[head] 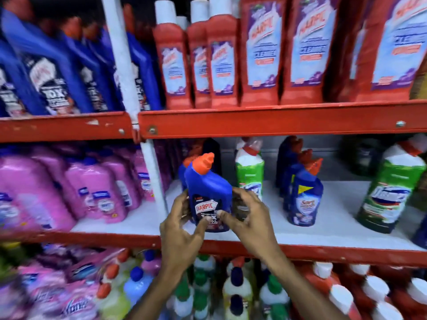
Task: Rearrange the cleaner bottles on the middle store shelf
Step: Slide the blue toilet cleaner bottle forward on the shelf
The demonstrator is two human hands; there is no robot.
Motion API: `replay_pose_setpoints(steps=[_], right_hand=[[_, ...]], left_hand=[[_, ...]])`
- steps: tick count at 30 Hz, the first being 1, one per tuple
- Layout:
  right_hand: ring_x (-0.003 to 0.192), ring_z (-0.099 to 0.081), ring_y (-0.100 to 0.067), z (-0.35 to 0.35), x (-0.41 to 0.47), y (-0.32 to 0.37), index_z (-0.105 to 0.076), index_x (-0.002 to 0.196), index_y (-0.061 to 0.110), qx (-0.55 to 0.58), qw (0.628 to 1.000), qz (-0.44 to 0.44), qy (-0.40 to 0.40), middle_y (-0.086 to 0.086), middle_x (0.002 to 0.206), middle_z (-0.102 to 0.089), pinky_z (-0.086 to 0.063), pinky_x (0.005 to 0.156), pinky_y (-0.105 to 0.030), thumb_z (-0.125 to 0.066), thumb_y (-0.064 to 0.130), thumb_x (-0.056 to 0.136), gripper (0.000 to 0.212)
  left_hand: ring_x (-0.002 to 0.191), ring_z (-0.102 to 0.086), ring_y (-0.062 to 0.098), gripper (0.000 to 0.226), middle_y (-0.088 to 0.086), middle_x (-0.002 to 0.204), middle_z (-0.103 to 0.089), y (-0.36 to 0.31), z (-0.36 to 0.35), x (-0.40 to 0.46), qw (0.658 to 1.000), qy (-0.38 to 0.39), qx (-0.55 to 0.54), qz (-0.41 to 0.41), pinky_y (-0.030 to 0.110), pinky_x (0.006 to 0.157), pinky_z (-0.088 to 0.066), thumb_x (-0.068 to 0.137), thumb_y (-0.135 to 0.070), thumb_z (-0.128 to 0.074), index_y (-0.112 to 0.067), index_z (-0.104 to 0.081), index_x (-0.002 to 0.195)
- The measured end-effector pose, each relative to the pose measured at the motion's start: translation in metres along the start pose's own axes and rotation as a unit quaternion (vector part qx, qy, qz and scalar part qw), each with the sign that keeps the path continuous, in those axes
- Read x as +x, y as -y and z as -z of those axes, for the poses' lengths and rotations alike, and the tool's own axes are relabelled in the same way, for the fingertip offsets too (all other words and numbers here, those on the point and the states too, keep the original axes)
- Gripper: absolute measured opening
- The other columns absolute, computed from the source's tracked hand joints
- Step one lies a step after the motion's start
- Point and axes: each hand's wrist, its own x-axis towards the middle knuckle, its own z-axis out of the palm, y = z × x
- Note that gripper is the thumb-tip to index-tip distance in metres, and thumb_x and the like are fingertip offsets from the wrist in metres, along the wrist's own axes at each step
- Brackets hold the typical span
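I see both hands gripping blue bottle (209, 192) on middle shelf (300, 232): left hand (182, 224), right hand (248, 215).

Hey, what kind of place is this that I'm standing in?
Most likely a shop's cleaning-products aisle. Red metal shelving carries rows of identical red cleaner bottles and pink bottles, and both hands hold a blue toilet cleaner bottle on the middle shelf.

Red bottles with white caps (219, 61) and blue jugs (53, 72) fill the top shelf. Pink bottles (92, 188) crowd the bay left of the white upright post (122, 65). Mixed bottles (235, 289) pack the bottom shelf.
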Motion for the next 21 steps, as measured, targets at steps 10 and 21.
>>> replay_pose_setpoints(steps=[10, 21], right_hand=[[0.095, -0.071, -0.010, -0.060, 0.012, -0.026, -0.065, 0.122, 0.017, -0.043, 0.998, -0.048, 0.018, -0.006, 0.116, -0.069, -0.059, 0.085, -0.028, -0.080, 0.026, 0.075, 0.050], [0.132, -0.041, -0.004, 0.001, -0.024, -0.010, -0.041, 0.148, 0.023, -0.229, 0.971, 0.051, -0.050, 0.003, 0.148, -0.044, -0.038, 0.108, -0.015, -0.062, 0.032, 0.091, 0.062]], left_hand=[[0.103, -0.073, -0.003, 0.084, 0.000, 0.118, -0.078, 0.059, 0.014, 0.009, 0.998, 0.017, 0.017, 0.058, 0.019, 0.089, -0.061, 0.079, 0.003, -0.080, -0.032, -0.046, 0.147], [0.153, -0.034, 0.028, 0.072, 0.011, 0.164, -0.035, 0.022, -0.001, -0.013, 0.964, -0.041, 0.182, -0.188, 0.047, 0.123, -0.036, 0.091, -0.028, -0.063, -0.014, -0.033, 0.155]])
